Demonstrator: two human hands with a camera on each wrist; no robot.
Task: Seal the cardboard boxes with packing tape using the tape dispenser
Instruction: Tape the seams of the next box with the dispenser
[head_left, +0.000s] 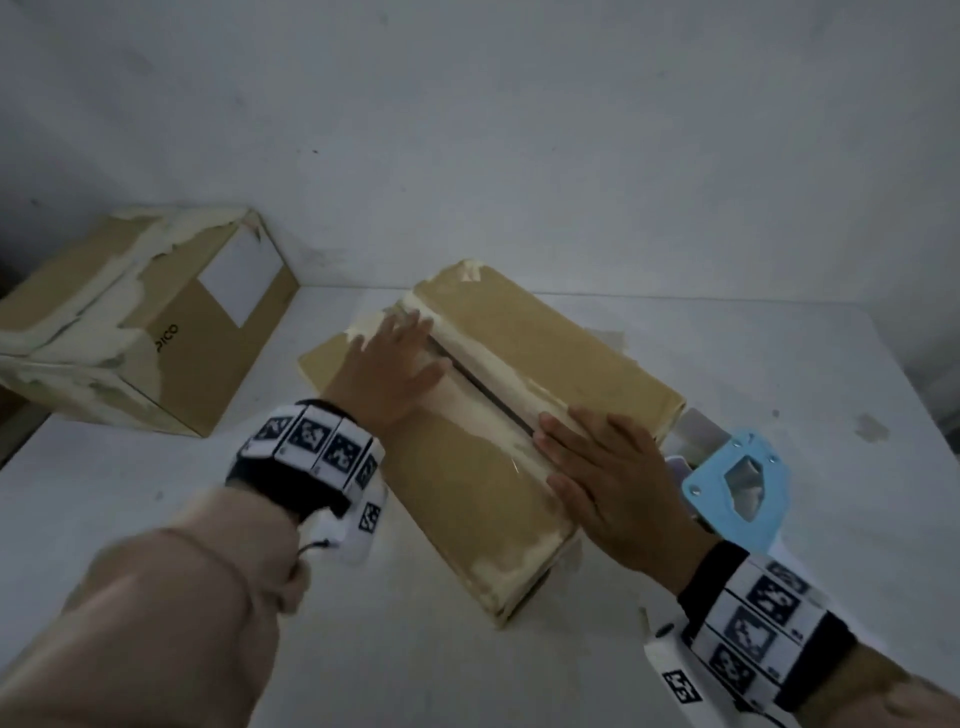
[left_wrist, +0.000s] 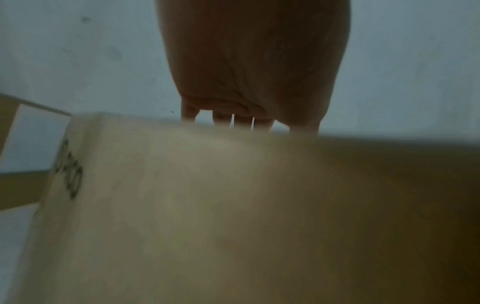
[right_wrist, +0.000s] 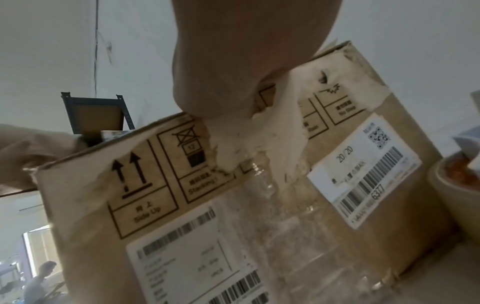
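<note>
Both hands (head_left: 395, 374) (head_left: 608, 483) press flat on the box (head_left: 467, 467)

White table (head_left: 156, 519) — two cardboard boxes (head_left: 545, 364), blue tape dispenser (head_left: 737, 483).

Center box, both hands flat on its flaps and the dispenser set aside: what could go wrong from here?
1. The seam gap is visibly open. If the right hand lifts to fetch the dispenser, the flaps may spring apart, leaving only the left hand pressing them down.
2. Torn old tape lines the seam, so new tape may stick poorly or wrinkle there.
3. The dispenser sits close against the box beside the right wrist and could be knocked.
</note>
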